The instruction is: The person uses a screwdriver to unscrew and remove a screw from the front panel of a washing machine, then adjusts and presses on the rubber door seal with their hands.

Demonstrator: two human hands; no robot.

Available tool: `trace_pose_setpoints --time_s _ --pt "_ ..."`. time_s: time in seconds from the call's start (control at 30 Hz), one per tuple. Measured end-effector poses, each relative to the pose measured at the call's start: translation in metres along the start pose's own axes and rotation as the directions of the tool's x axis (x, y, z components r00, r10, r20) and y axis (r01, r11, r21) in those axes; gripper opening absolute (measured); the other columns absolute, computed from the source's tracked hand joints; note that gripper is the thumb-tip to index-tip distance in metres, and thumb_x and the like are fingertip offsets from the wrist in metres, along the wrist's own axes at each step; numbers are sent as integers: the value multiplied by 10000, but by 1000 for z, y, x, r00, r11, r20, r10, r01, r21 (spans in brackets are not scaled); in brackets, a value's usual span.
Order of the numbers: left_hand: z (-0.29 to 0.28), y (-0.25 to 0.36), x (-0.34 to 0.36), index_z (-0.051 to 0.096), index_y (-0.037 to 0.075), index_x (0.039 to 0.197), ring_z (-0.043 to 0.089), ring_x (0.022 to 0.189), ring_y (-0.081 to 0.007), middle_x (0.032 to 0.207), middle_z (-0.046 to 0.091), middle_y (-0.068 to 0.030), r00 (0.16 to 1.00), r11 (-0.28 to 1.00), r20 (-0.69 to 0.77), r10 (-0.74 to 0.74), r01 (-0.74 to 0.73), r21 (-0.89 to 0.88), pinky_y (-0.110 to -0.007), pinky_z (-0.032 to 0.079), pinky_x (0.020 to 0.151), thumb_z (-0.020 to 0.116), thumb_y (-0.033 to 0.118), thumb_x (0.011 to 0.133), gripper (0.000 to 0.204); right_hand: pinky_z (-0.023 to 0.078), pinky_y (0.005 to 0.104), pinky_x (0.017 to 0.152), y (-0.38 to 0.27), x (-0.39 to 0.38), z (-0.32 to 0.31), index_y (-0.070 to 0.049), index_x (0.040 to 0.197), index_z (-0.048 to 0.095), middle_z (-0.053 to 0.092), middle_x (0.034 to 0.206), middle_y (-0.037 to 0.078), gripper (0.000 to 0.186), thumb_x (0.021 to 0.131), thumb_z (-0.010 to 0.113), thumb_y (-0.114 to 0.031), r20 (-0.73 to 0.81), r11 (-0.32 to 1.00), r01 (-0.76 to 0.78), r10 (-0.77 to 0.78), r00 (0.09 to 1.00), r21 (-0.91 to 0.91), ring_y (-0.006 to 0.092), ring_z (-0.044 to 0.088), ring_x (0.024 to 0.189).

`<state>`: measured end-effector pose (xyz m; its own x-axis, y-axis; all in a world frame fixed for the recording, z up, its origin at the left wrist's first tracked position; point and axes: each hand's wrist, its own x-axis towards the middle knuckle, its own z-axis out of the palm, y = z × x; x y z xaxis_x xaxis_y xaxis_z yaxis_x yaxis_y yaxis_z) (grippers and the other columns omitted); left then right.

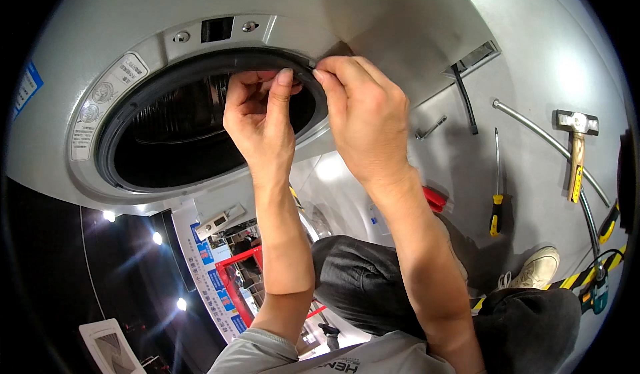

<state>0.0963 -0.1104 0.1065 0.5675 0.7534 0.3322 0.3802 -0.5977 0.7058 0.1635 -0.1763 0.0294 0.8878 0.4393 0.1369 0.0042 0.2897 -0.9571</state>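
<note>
A grey front-loading washing machine (pixel 393 14) fills the upper left, its round door opening ringed by a dark rubber door seal (pixel 110 134). My left hand (pixel 263 117) reaches into the opening at the seal's right end. Its fingers curl behind the rubber and its thumb lies over the inner edge, so the seal is pinched between them. Just right of it, my right hand (pixel 363 111) pinches the outer edge of the same seal with thumb and forefinger, against the machine's front. The fingertips hide the gripped stretch of rubber. Inside the opening, the drum (pixel 187 111) shows darkly.
A black hose (pixel 465 97) hangs from a recess in the machine. On the floor lie a small wrench (pixel 431 128), a screwdriver (pixel 497 207), a hammer (pixel 577 141), and a curved grey hose (pixel 533 126). A green drill (pixel 595 294) sits by striped tape at lower right, near my shoe (pixel 537 267).
</note>
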Motion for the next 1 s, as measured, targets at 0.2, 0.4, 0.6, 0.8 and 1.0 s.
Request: trace_pose_setpoints --time_s 0.2,0.4,0.6,0.8,1.0 --pt "7 15 -5 569 -7 957 618 796 -103 868 619 -53 998 989 61 23 -31 142 -222 517 739 737 12 848 201 501 414 627 6 -8 -5 -42 888 636 654 828 106 53 886 615 -91 26 981 -134 131 991 143 323 647 749" --pt "10 18 -6 579 -20 966 581 780 -82 850 604 -27 996 932 86 -40 6 362 -217 504 748 746 10 836 213 499 417 684 1 -10 -1 -28 935 608 627 885 119 57 887 592 -54 61 966 -156 147 987 205 338 631 806" --pt "7 21 -7 588 -32 961 596 797 -86 855 629 -43 994 922 84 -69 31 387 -234 517 785 730 -2 840 189 488 433 714 6 -8 -2 -14 943 582 606 896 129 61 901 572 -58 115 956 -155 130 985 248 351 611 823" --pt "6 17 -6 590 -42 957 610 808 -91 852 635 -47 995 938 93 -37 3 347 -246 523 816 723 -12 826 190 500 416 697 6 -6 -2 -16 897 606 608 859 117 63 892 589 -76 100 975 -126 110 989 182 330 621 786" --pt "8 21 -5 601 -41 958 615 795 -93 843 643 -50 994 918 103 -28 -15 395 -251 530 796 726 -12 822 186 499 380 621 4 -3 -1 -11 867 645 627 818 96 44 849 651 -51 28 998 26 -28 999 50 302 621 703"
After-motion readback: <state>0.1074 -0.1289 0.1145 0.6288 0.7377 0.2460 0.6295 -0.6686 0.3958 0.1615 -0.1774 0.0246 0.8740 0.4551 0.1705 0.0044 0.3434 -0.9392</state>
